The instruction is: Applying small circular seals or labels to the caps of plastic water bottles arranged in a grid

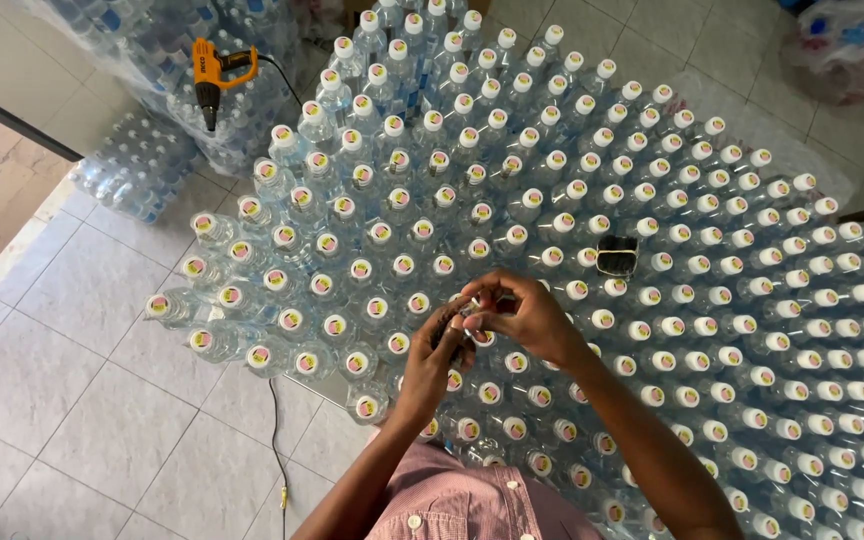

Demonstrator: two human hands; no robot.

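Several clear plastic water bottles (512, 180) with white caps stand packed together on a table below me. Those on the left carry round pink and yellow seals on their caps; those on the right have plain white caps. My left hand (434, 360) and my right hand (522, 315) meet over the cap of one bottle (472, 318) near the front middle. Fingers of both hands pinch at its cap, with a small seal piece between them. A small dark stack of seal bands (617, 256) rests on the caps to the right of my hands.
An orange heat gun (210, 78) lies on shrink-wrapped bottle packs (137, 170) at the back left, its black cord (275, 420) running down over the tiled floor (62, 360). More wrapped packs (852, 40) sit at the back right.
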